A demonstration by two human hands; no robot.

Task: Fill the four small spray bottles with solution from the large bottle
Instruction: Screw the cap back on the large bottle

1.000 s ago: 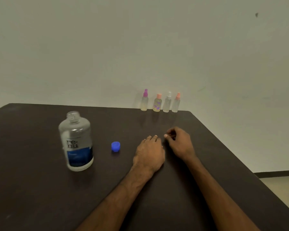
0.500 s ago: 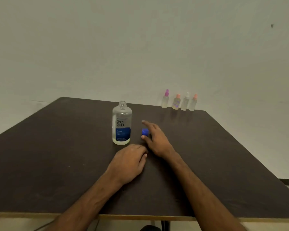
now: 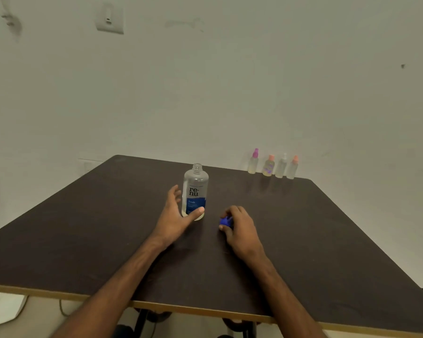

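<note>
The large clear bottle (image 3: 195, 189) with a blue label stands uncapped at the middle of the dark table (image 3: 83, 240). My left hand (image 3: 174, 215) is spread around its left side, the thumb lying across the lower front and the fingers straight beside it. To the right, my right hand (image 3: 239, 228) rests on the table, its fingers curled round the small blue cap (image 3: 225, 221). Four small spray bottles stand in a row at the far right edge: pink-topped (image 3: 253, 162), orange-topped (image 3: 269, 165), white-topped (image 3: 281, 167), orange-topped (image 3: 293, 168).
A pale wall rises right behind the table, with a switch plate (image 3: 109, 19) high on the left. The table's light front edge (image 3: 205, 309) runs just below my forearms. Floor shows past the right edge.
The view has pulled back and tilted up. My left hand moved from the table up to the large bottle's side. My right hand closed its fingers round the blue cap.
</note>
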